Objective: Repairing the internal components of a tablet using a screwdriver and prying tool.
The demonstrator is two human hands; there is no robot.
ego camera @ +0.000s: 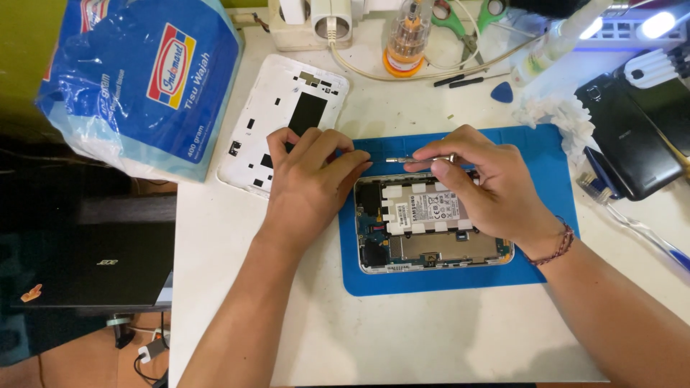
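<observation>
An opened tablet (431, 237) lies on a blue mat (460, 276), its battery and circuit board exposed. My right hand (489, 183) rests over the tablet's upper edge and pinches a thin metal screwdriver (410, 159) that lies almost level, pointing left. My left hand (313, 183) is curled at the tablet's upper left corner, fingertips close to the screwdriver's tip. Under the left hand's knuckles lies the white back cover (280, 108), inner side up. A braided bracelet (557, 248) circles my right wrist.
A blue tissue pack (144, 79) sits at the far left. A screwdriver-bit holder (406, 39), scissors (460, 21), a power strip (316, 25) and a blue pick (503, 92) line the back. A black phone (636, 140) and toothbrush (640, 230) lie right. A black laptop (93, 262) sits lower left.
</observation>
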